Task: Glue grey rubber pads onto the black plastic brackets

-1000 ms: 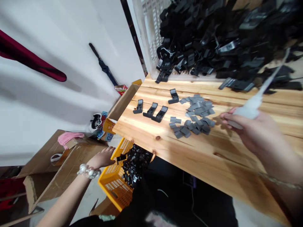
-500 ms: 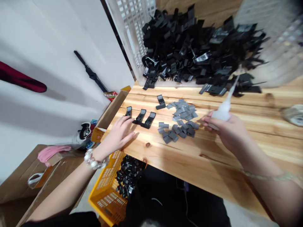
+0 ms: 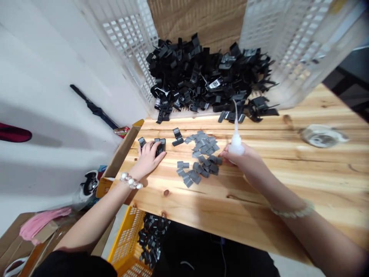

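Observation:
My left hand (image 3: 149,157) rests low over the wooden table, its fingers curled around a couple of black plastic clips (image 3: 162,146) that sit pressed side by side. Another black clip (image 3: 141,141) lies at its fingertips, and a separate black clip (image 3: 177,137) stands a little to the right. My right hand (image 3: 245,157) grips a white squeeze bottle (image 3: 236,144) with a long thin nozzle pointing up and away. Between my hands are loose grey pads, a lighter pile (image 3: 204,144) behind and a darker pile (image 3: 206,166) in front.
A white plastic crate (image 3: 135,73) heaped with black clips (image 3: 198,80) stands at the back of the table. A roll of clear tape (image 3: 321,135) lies to the right. Below the front edge is a yellow basket (image 3: 123,234) holding more black parts. Cardboard boxes (image 3: 122,148) stand left.
My left hand has closed over the clips, bringing two that lay apart together. My right hand has turned the bottle more upright. The camera view has shifted, showing more of the table's right side.

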Action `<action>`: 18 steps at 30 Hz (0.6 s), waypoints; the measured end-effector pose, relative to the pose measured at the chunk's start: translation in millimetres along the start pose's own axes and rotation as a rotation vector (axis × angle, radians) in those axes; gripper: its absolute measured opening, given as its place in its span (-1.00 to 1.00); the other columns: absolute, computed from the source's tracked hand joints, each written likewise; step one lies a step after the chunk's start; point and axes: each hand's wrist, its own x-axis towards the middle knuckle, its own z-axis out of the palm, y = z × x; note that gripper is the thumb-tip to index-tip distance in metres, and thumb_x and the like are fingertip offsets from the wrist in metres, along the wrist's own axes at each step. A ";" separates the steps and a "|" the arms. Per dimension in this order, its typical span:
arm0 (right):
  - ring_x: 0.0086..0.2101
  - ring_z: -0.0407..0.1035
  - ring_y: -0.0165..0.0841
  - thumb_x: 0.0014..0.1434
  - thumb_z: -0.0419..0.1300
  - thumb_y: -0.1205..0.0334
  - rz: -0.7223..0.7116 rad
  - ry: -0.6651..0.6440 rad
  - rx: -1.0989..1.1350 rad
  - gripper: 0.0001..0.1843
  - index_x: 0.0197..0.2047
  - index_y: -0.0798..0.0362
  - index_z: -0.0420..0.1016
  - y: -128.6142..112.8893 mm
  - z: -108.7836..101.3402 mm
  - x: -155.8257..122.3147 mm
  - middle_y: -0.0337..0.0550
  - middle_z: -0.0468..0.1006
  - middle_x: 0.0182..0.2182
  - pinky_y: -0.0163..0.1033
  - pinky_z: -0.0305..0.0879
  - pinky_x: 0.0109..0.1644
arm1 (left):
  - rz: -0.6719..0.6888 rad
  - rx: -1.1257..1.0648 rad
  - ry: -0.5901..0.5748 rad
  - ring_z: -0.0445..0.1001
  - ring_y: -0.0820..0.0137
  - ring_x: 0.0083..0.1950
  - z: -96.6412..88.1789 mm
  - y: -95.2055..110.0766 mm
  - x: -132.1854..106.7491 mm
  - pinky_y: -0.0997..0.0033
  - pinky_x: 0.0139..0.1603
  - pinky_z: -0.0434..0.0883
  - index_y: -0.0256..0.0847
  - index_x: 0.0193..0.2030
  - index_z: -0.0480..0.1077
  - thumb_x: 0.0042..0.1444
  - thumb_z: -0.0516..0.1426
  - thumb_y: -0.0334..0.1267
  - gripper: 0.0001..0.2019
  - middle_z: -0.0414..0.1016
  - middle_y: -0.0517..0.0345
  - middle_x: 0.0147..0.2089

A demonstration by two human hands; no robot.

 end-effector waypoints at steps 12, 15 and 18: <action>-0.48 0.24 -0.45 -0.03 0.32 0.17 0.019 -0.009 0.051 -0.78 -0.39 0.04 0.36 4.2 -5.5 7.7 -0.30 0.41 -0.53 -0.31 0.11 -0.39 | 0.163 -0.039 0.088 0.13 0.06 0.39 -14.1 28.1 59.4 -0.15 0.43 -0.31 -0.16 0.33 0.18 0.29 -0.02 0.06 -0.45 0.24 -0.14 0.35; -0.49 0.23 -0.46 -0.03 0.31 0.17 0.017 -0.011 0.026 -0.77 -0.38 0.04 0.33 5.9 -5.6 9.0 -0.30 0.41 -0.53 -0.30 0.12 -0.39 | 0.301 -0.079 0.036 0.18 0.10 0.37 -15.0 44.8 58.6 -0.13 0.43 -0.48 -0.09 0.21 0.32 0.28 0.04 -0.06 -0.60 0.39 -0.01 0.26; -0.50 0.22 -0.45 -0.04 0.30 0.16 0.022 -0.013 0.019 -0.76 -0.38 0.03 0.32 5.8 -5.9 10.0 -0.30 0.41 -0.53 -0.30 0.12 -0.41 | 0.293 -0.128 0.008 0.26 0.13 0.32 -13.1 47.6 64.1 -0.13 0.43 -0.51 -0.10 0.09 0.41 0.28 -0.02 -0.25 -0.69 0.49 0.00 0.16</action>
